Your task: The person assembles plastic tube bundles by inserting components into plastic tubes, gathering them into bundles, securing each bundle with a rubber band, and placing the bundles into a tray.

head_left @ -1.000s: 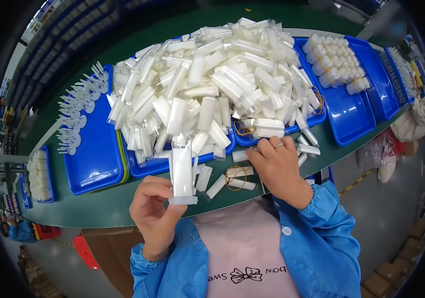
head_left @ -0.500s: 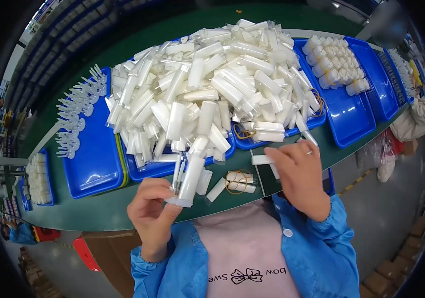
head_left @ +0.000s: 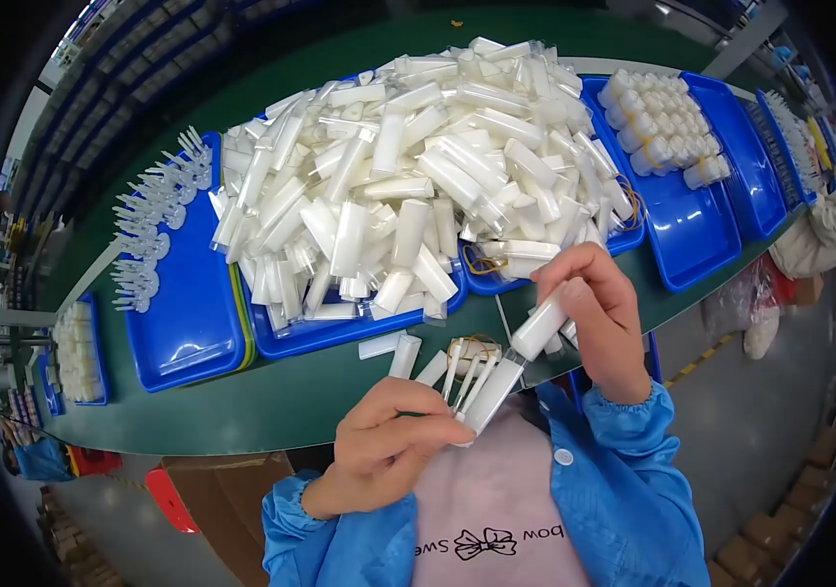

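My left hand (head_left: 389, 450) is closed on a pale pronged base, pinching it at its bottom end. Thin white prongs (head_left: 467, 380) rise from this base beside a white film-wrapped piece (head_left: 493, 396) that stands on it. My right hand (head_left: 596, 318) grips another white film-wrapped piece (head_left: 539, 325), tilted, its lower end at the upper end of the first one. Whether the two touch or overlap is hard to make out. Several loose white pieces and a rubber band (head_left: 457, 344) lie on the table just behind my left hand.
A large heap of white wrapped pieces (head_left: 350, 235) fills blue trays in the middle. Pronged bases (head_left: 144, 240) line a blue tray (head_left: 183, 333) at the left. White bundles (head_left: 658, 122) sit in a blue tray (head_left: 697, 240) at the right. A cardboard box (head_left: 227, 489) stands below the table edge.
My left hand has moved right and tilted the pronged base. My right hand has picked up a white wrapped piece from near the tray and brought it to the one on the base.
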`<state>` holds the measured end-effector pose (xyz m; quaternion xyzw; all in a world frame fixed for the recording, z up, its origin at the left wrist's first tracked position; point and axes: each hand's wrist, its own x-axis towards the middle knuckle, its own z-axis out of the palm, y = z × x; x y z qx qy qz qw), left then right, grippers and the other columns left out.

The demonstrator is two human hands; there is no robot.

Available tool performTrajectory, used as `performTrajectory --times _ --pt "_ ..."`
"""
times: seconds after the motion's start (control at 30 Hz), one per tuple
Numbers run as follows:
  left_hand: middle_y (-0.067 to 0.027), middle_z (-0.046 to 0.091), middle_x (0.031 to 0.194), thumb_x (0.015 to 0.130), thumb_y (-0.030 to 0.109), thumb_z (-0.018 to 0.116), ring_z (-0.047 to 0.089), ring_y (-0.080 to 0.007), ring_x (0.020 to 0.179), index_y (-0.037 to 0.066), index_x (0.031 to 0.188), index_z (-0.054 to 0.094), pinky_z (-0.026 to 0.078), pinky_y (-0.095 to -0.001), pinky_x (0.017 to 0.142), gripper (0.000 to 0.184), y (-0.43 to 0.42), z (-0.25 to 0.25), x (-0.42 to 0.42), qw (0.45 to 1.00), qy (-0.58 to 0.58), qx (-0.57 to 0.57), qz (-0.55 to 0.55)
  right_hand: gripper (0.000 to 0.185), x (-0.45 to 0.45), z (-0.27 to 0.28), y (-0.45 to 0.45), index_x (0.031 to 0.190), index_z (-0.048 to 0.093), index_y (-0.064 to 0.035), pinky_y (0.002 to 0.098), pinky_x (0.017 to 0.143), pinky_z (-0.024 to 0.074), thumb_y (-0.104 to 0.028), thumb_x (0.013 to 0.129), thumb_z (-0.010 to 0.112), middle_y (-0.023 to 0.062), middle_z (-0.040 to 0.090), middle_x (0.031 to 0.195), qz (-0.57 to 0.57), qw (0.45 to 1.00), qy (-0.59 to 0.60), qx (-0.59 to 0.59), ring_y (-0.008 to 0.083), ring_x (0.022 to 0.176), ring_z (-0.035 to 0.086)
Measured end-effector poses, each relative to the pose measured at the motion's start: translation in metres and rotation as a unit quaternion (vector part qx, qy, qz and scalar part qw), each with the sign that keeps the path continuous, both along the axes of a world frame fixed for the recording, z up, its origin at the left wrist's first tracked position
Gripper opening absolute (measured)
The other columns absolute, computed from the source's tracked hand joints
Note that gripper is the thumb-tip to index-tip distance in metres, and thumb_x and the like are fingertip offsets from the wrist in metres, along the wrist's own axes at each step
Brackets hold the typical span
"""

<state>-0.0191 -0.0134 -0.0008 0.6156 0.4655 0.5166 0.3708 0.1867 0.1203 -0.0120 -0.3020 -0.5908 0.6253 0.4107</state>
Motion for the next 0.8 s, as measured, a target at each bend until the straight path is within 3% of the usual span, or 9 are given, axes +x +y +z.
performTrajectory --times 0.07,0.3,0.6,0.7,0.77,0.8 --pt "-0.0079 0.058 0.088 0.074 -0.005 0.067 0.055 -0.0185 0.078 0.005 0.084 0.071 0.043 -0.029 0.069 0.014 0.0 0.001 0.001 1.0 -0.001 -0.01 0.0 0.024 -0.003 0.0 0.0 0.112 0.049 -0.0014 0.0216 0.078 0.0393 -0.018 0.094 0.053 0.0028 0.055 0.09 0.027 0.998 0.033 -0.035 0.0077 0.085 0.05" --pt "-0.0079 0.059 0.086 0.074 -0.005 0.067 0.055 -0.0187 0.078 0.004 0.084 0.071 0.043 -0.0288 0.069 0.014 0.0 0.003 0.0 1.0 0.003 -0.008 -0.001 0.029 -0.006 0.001 0.0 0.114 0.047 -0.0008 0.0234 0.081 0.0405 -0.014 0.091 0.059 0.0036 0.056 0.092 0.014 0.999 0.025 -0.023 0.0087 0.088 0.052" --pt "-0.0074 0.059 0.087 0.072 -0.008 0.064 0.055 -0.0187 0.079 0.004 0.082 0.071 0.043 -0.0284 0.069 0.017 0.0 0.001 -0.001 0.999 0.024 -0.002 -0.02 0.02 -0.011 0.004 -0.006 0.101 0.055 -0.003 0.0273 0.082 0.042 -0.007 0.084 0.066 0.0057 0.06 0.09 0.102 0.994 0.003 0.045 0.0129 0.087 0.054" --pt "-0.0072 0.058 0.088 0.071 -0.008 0.065 0.056 -0.0186 0.08 0.003 0.083 0.07 0.045 -0.0287 0.069 0.017 -0.002 0.0 0.004 0.996 0.075 0.037 0.019 0.018 -0.021 0.002 -0.02 0.097 0.057 -0.0033 0.0293 0.083 0.0422 -0.004 0.081 0.067 0.0064 0.06 0.091 0.112 0.987 -0.014 0.112 0.0158 0.087 0.055" --pt "-0.0076 0.057 0.091 0.07 -0.005 0.068 0.057 -0.0176 0.082 0.001 0.089 0.066 0.046 -0.0293 0.072 0.02 -0.003 0.0 0.012 0.984 0.023 0.028 0.176 0.016 -0.023 0.005 -0.025 0.095 0.059 -0.0033 0.0315 0.085 0.0418 -0.006 0.081 0.066 0.0076 0.061 0.092 0.096 0.991 -0.014 0.094 0.0193 0.086 0.056" --pt "-0.009 0.056 0.095 0.072 -0.002 0.069 0.056 -0.0166 0.085 -0.001 0.101 0.06 0.046 -0.0299 0.074 0.03 -0.004 -0.003 0.002 0.987 0.086 0.027 0.135 0.016 -0.023 0.005 -0.024 0.095 0.059 -0.0033 0.0315 0.085 0.0418 -0.006 0.081 0.066 0.0076 0.061 0.092 0.098 0.991 -0.013 0.094 0.0193 0.086 0.056"
